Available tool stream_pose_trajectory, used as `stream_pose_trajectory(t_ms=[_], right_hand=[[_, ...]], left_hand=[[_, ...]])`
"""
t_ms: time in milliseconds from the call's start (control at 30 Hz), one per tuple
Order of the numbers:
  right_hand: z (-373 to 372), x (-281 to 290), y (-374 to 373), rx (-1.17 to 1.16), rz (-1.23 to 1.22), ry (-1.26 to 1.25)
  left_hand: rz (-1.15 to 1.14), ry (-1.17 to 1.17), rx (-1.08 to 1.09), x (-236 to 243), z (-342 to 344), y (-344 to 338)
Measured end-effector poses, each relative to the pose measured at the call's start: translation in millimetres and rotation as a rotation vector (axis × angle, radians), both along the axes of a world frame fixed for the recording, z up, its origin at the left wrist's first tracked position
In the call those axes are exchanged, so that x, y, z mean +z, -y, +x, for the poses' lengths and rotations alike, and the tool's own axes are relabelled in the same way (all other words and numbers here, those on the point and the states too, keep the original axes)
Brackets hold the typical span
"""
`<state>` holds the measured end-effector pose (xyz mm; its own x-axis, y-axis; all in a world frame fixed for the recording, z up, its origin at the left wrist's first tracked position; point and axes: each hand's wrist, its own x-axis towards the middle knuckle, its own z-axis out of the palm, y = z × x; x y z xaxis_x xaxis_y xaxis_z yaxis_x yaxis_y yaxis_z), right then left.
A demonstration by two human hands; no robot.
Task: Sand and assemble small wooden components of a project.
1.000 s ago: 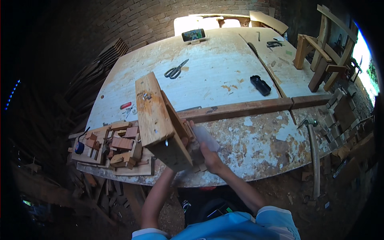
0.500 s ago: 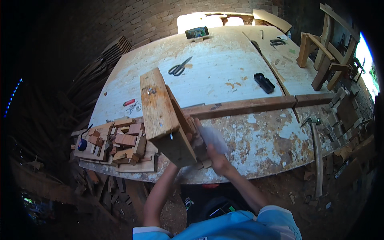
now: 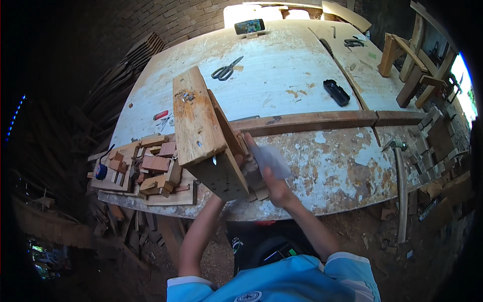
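A wooden piece made of joined boards (image 3: 197, 118) stands tilted above the near edge of the workbench. A metal point pokes out near its lower corner, and several metal bits lie on its top face. My left hand (image 3: 217, 203) reaches in behind the near end of the piece and seems to grip it; most of its fingers are hidden. My right hand (image 3: 276, 189) is closed on a pale, semi-clear sheet (image 3: 274, 160), its thumb across it, against the piece's right side. What lies under the sheet is hard to make out.
Wood offcuts (image 3: 156, 163) and a blue round item (image 3: 101, 171) lie left. A wooden bar (image 3: 312, 121) crosses the workbench (image 3: 347, 161). Beyond are scissors (image 3: 227, 69), a black case (image 3: 336, 93) and a propped phone (image 3: 249, 26). A hammer (image 3: 401, 176) hangs over the right edge.
The view has shifted slightly, so the bench sits higher in the picture. The wooden piece is tipped a little differently; both hands keep about the same place on it.
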<state>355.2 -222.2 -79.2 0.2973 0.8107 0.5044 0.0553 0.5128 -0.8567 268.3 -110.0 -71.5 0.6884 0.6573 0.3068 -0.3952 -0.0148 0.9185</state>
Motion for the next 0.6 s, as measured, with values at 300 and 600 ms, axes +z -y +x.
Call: stream_pose_trajectory(t_ms=[300, 600], right_hand=[[-8, 12, 2, -0.035, -0.145, -0.165], [-5, 10, -4, -0.207, 0.059, 0.052]], left_hand=[[-0.077, -0.074, -0.025, -1, -8, 2], [0.204, -0.097, -0.060, 1, 4, -1]])
